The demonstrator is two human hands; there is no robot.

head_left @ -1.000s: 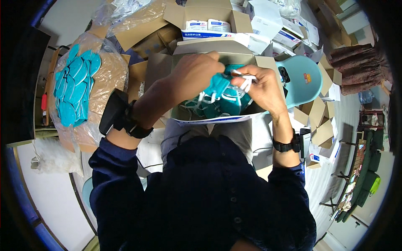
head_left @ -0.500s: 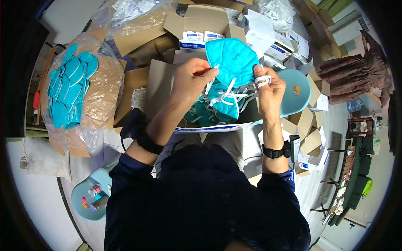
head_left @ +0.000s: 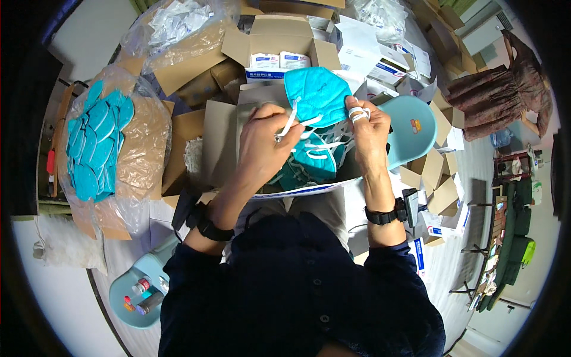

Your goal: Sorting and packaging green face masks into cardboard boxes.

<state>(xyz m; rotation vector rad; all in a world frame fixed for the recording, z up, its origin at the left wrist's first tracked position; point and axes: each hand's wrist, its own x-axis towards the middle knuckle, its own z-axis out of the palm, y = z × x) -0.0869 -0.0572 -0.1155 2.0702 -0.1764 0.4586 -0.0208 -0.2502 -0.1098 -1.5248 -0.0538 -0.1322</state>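
Watching this up close: the wearer has a cup-shaped teal fabric mask (head_left: pixel 318 95) up in both hands, over an open brown cardboard carton with flaps out (head_left: pixel 220 143). The mask is clear of the carton, tilted, wide outer face showing.

Left hand (head_left: pixel 270 131): thumb and forefinger pinching a flat white elastic strap (head_left: pixel 292 119) at the mask's left side, other fingers curled in.

Right hand (head_left: pixel 370 126): thumb and forefinger pinching the mask's right edge, white strap loops (head_left: pixel 358 113) wound round the fingers. Black wristbands (head_left: pixel 383 217) on both arms.

In the carton, below the held mask: a tangle of teal masks with white straps (head_left: pixel 318 163). Count unclear, they overlap.

Left of that: a heap of teal mask shells (head_left: pixel 95 143) lying on clear plastic over brown cardboard (head_left: pixel 143 143). I can't see any straps on those from here.

Far side, past the carton: an open cardboard box (head_left: pixel 282 38) with white packets (head_left: pixel 294 60) in it. Far left, clear plastic with a pile of white packets (head_left: pixel 178 27).

Right, beside the carton: a pale blue plastic stool (head_left: pixel 416 134). Near left on the floor, a pale blue stool-like piece (head_left: pixel 128 315) carrying a clear bottle with a red label (head_left: pixel 141 287). Far right, another person in a brown patterned garment (head_left: pixel 493 107), well apart.
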